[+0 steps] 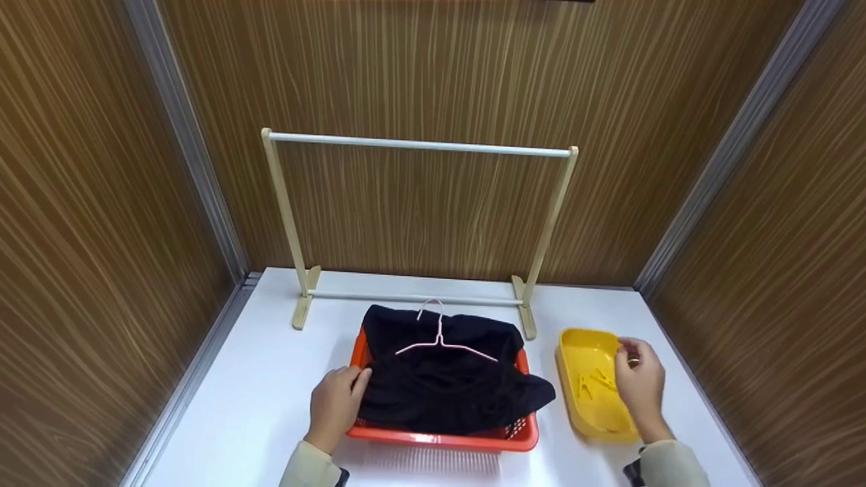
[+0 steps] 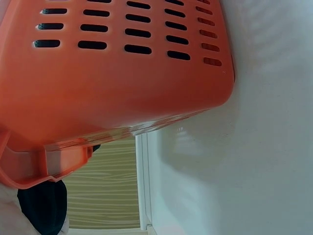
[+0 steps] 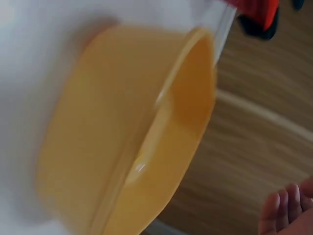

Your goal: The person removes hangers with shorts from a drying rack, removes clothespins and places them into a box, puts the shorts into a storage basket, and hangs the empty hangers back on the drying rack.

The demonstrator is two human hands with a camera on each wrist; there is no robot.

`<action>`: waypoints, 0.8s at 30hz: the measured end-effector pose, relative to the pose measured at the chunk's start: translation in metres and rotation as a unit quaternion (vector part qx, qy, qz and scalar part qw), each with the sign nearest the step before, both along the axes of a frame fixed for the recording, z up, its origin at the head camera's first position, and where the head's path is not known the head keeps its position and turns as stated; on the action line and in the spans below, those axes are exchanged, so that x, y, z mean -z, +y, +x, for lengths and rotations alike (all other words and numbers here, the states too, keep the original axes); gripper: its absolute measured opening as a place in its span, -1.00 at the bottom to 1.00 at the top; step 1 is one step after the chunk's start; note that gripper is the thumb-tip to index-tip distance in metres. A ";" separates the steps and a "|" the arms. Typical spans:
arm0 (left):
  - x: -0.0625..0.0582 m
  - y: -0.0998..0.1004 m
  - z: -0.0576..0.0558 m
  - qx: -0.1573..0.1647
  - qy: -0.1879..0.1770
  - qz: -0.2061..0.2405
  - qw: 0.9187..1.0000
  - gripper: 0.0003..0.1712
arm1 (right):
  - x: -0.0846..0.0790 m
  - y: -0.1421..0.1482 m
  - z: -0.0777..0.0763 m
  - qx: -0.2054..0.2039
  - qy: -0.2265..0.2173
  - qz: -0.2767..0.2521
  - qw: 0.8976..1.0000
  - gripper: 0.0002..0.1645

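A black garment (image 1: 446, 399) on a pink wire hanger (image 1: 440, 338) lies over the red basket (image 1: 433, 439), one end spilling past the right rim. At the basket's left side, my left hand (image 1: 338, 402) pinches the garment's edge between thumb and fingers; dark cloth (image 2: 45, 205) shows by that hand in the left wrist view. My right hand (image 1: 641, 382) hovers at the right rim of a yellow tray (image 1: 575, 412), its fingers (image 3: 281, 213) loosely bent with nothing visible in them. Yellow clothespins (image 1: 585, 387) lie inside the tray.
Behind the basket stands a drying rack with a white top bar (image 1: 419, 143) and wooden legs. Wood-patterned panels (image 1: 419, 223) enclose the white table (image 1: 257, 379) at the back and both sides.
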State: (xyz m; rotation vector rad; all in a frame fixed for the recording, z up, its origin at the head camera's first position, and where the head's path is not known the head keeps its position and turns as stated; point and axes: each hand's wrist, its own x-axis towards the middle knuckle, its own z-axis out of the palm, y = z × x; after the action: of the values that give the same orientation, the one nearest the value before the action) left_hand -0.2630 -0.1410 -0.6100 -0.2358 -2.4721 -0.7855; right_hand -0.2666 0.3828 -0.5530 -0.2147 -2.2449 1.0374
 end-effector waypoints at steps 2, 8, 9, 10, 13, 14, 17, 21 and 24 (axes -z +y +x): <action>0.000 0.000 -0.001 0.001 0.004 0.000 1.000 -0.59 | 0.001 -0.018 0.002 -0.010 0.045 -0.017 0.999 -0.75; 0.000 0.000 -0.002 -0.001 0.000 0.002 1.000 -0.56 | 0.020 -0.073 0.008 -0.106 0.098 -0.010 0.989 -0.73; 0.000 -0.001 -0.003 -0.001 0.000 0.002 1.000 -0.56 | 0.025 -0.081 0.008 -0.125 0.092 0.004 0.988 -0.70; -0.001 0.000 -0.003 -0.001 0.001 0.003 1.000 -0.56 | 0.029 -0.088 0.009 -0.141 0.083 0.024 0.986 -0.67; -0.002 0.000 -0.004 0.000 0.004 0.004 1.000 -0.57 | 0.041 -0.106 0.010 -0.178 0.067 0.089 0.978 -0.58; -0.002 0.000 -0.004 0.000 0.004 0.004 1.000 -0.57 | 0.044 -0.111 0.010 -0.183 0.062 0.110 0.975 -0.58; -0.001 0.001 -0.003 -0.001 -0.001 0.001 1.000 -0.56 | 0.049 -0.120 0.009 -0.177 0.057 0.153 0.971 -0.67; 0.001 0.000 -0.002 -0.005 -0.009 -0.001 1.000 -0.53 | 0.052 -0.126 0.007 -0.154 0.057 0.182 0.970 -0.77; 0.002 -0.001 -0.002 -0.008 -0.008 0.002 1.000 -0.52 | 0.054 -0.128 0.005 -0.153 0.057 0.182 0.970 -0.77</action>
State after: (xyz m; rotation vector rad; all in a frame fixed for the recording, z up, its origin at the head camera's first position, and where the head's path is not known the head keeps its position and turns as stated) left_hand -0.2646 -0.1416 -0.6117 -0.2095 -2.4832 -0.7887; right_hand -0.2618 0.2549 -0.6075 0.3498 -2.3577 0.7432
